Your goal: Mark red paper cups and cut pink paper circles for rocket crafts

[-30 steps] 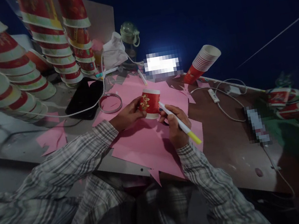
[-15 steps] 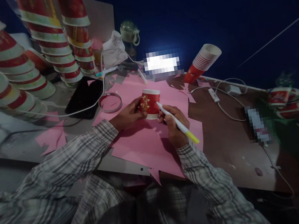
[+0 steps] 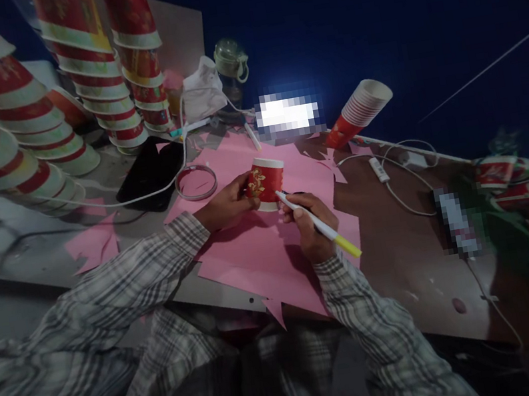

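A red paper cup [image 3: 266,183] with a gold design stands upside down on a sheet of pink paper [image 3: 256,243]. My left hand [image 3: 227,201] is closed around the cup's left side and holds it down. My right hand [image 3: 313,225] is closed on a white pen with a yellow cap [image 3: 320,226]. The pen's tip touches the paper at the cup's lower right edge. Both forearms wear checked sleeves.
Tall stacks of red and white paper cups [image 3: 16,111] stand at the back left. A lying stack of cups [image 3: 357,111], a black phone [image 3: 152,174], a tape ring [image 3: 196,182], a bottle [image 3: 230,68] and white cables [image 3: 392,173] lie around the paper. Pink offcuts [image 3: 92,243] lie left.
My right hand has shifted slightly down and right along the cup's base, and the pen now lies flatter. The cup and my left hand stay put.
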`<state>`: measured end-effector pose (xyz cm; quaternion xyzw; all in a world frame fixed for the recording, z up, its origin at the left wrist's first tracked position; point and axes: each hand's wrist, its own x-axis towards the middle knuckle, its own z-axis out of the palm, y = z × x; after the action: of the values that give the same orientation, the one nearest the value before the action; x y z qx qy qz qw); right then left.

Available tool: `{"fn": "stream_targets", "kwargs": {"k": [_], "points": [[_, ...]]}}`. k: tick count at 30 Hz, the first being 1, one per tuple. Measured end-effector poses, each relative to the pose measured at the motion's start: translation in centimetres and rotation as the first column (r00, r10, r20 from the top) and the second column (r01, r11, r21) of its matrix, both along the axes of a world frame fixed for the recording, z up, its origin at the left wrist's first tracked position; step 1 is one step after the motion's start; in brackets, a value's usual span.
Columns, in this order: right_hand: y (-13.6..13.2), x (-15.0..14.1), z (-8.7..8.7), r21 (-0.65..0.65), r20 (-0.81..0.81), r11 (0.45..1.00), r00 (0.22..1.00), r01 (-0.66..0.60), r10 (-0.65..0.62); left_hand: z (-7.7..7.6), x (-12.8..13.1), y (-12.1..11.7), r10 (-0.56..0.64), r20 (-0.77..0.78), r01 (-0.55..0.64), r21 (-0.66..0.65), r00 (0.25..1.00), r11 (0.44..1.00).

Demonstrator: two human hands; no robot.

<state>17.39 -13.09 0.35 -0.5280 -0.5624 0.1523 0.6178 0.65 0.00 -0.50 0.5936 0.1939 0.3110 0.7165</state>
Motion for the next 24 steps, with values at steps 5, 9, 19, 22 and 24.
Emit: {"fn": "stream_targets", "kwargs": {"k": [5,9,19,22,24], "points": [[0.00,-0.16,0.52,0.042,-0.074,0.998,0.997,0.042,-0.039,0.13,0.04,-0.22,-0.020,0.010,0.021,-0.021,1.000,1.000],[0.28,-0.36,0.71,0.044,-0.070,0.997,0.996,0.059,-0.056,-0.25,0.03,-0.09,-0.017,-0.015,0.017,-0.020,1.000,1.000],[0.18,-0.36,0.71,0.033,-0.091,0.999,0.995,0.036,-0.033,-0.12,-0.05,0.13,-0.015,-0.020,0.016,0.031,1.000,0.999],[-0.01,-0.14,0.52,0.015,-0.120,0.999,0.992,0.039,-0.037,0.13,-0.01,-0.04,0.008,-0.046,-0.007,0.020,0.999,1.000],[-0.08,0.02,0.33,0.014,-0.104,1.000,0.995,0.007,-0.006,0.30,-0.01,-0.10,0.005,-0.043,-0.005,0.011,0.999,1.000]]}}
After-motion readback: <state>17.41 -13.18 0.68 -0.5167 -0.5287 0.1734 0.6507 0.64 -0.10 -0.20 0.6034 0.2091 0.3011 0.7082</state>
